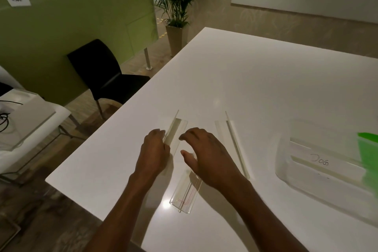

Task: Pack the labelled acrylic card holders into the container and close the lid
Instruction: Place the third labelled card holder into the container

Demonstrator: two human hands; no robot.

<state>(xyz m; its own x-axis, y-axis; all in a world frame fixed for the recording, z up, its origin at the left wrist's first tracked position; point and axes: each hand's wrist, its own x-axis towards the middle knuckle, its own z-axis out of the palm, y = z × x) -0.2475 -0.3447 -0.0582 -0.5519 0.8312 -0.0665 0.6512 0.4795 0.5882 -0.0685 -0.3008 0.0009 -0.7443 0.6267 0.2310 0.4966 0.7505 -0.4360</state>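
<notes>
Hands over a white table [255, 88]: left hand [153, 153] curled on the near end of a clear holder [176, 129], fingers pinching its upright sheet; right hand [206, 157] just beside it, fingers spread apart, holding nothing. Second holder [185, 194] flat on the table near the wrists, partly under the right hand; third holder [233, 141] to the right, apart from both hands. Clear box [319, 170] far right, with holders inside, one marked "DOG", green lid [370, 159] at its right edge.
</notes>
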